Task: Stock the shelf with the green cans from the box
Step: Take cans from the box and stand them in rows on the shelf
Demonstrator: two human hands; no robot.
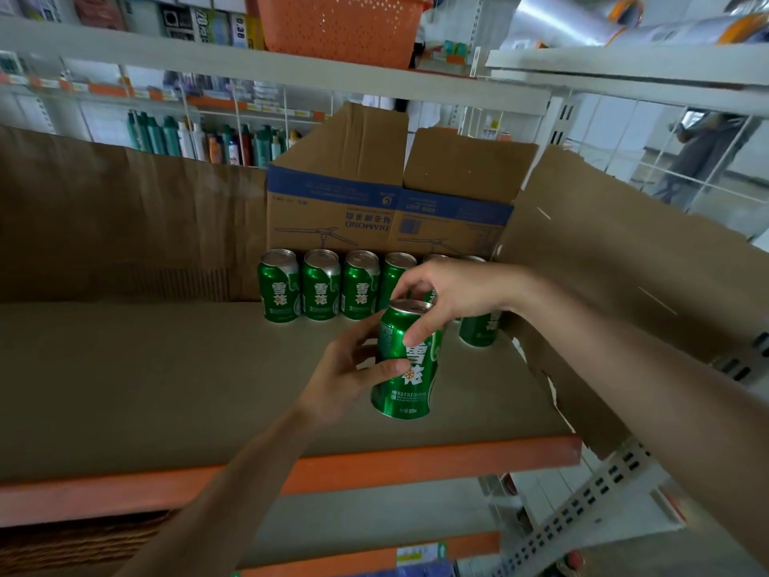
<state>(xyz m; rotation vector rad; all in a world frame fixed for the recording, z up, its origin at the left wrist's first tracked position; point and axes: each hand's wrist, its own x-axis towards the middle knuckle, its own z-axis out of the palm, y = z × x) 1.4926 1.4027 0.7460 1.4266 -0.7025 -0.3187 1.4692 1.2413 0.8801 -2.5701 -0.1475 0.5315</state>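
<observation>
Held can: a green can [405, 364] stands nearly upright at the centre of view, over the front half of the shelf [166, 368]. I cannot tell whether its base touches the board.
Left hand: the left hand [349, 368] comes in from 7 o'clock and grips the can's side at the can's 9 o'clock, with the thumb laid across the printed front.
Right hand: the right hand [445, 297] reaches in from 3 o'clock and holds the can's top at its 1 o'clock, fingers curled over the rim and the thumb pressed on the upper front.
Row of cans: more green cans [320, 285] stand side by side at the held can's 11 to 12 o'clock, just in front of the cardboard box [374, 214].
Far-right can: one can [478, 331] is partly hidden under the right wrist, at 2 o'clock of the held can.
Cardboard box: open, flaps up, at the back of the shelf at 12 o'clock.
Shelf edge: an orange front strip [374, 468] runs at 6 o'clock.
Above: an orange basket [341, 22] sits on the upper shelf at 12 o'clock.
</observation>
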